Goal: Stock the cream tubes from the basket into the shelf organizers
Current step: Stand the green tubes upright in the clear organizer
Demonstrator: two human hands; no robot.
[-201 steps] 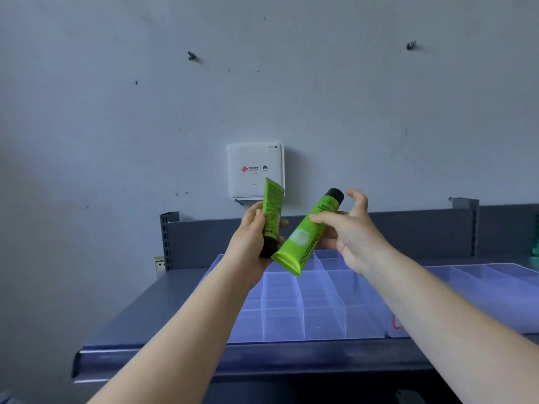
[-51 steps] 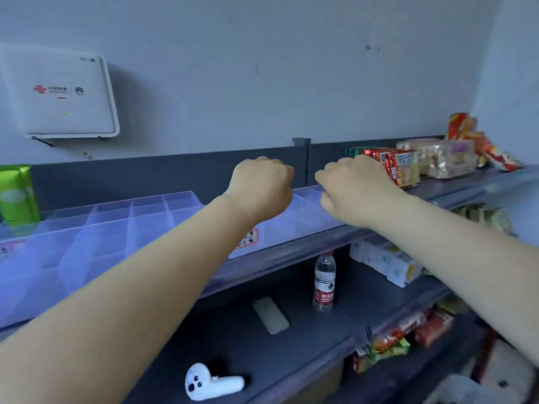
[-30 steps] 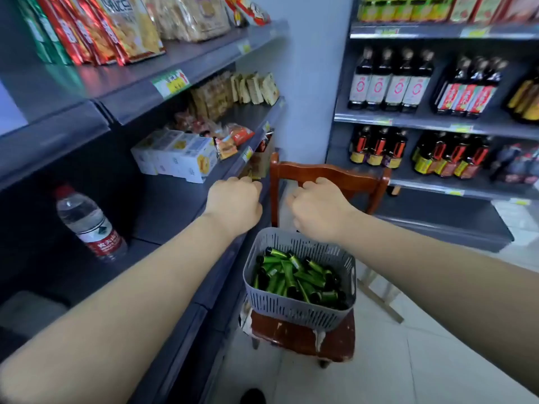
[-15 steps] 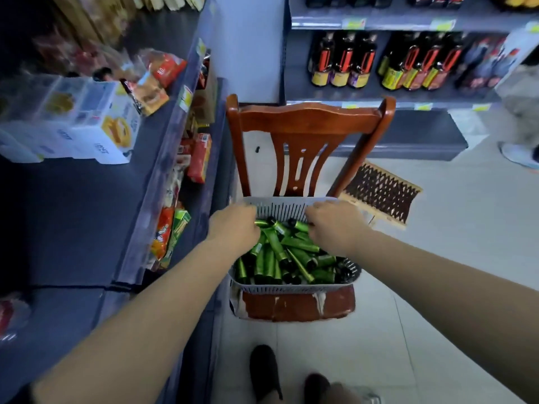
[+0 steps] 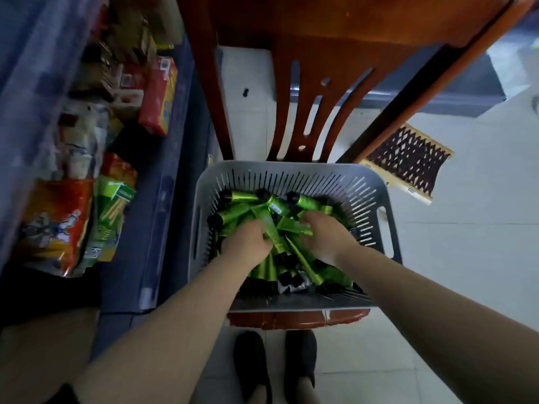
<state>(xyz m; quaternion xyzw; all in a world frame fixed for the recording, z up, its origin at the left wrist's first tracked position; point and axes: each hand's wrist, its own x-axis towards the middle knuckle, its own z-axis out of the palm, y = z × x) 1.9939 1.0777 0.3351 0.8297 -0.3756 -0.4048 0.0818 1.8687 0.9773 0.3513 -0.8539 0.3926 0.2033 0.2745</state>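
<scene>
Head view, both hands knuckles-up in basket (image 5: pixel 376 199), left hand (image 5: pixel 248 243) and right hand (image 5: pixel 326 237) fingers curled round cream tubes (image 5: pixel 262 266).

Basket (image 5: pixel 294 173) sits on the chair seat (image 5: pixel 294 321), directly in front of me; chair back (image 5: pixel 315 91) rises behind it. Cream tubes (image 5: pixel 262 212) piled in the basket. My left hand (image 5: pixel 248 243) and right hand (image 5: pixel 325 237) are both in the pile, side by side. My shoes (image 5: pixel 275 363) on the floor just before the seat edge. Shelf (image 5: pixel 157 199) runs along my left, snack packs (image 5: pixel 73 211) on it. Mat (image 5: pixel 408 163) on the floor right of the chair, behind the basket.
</scene>
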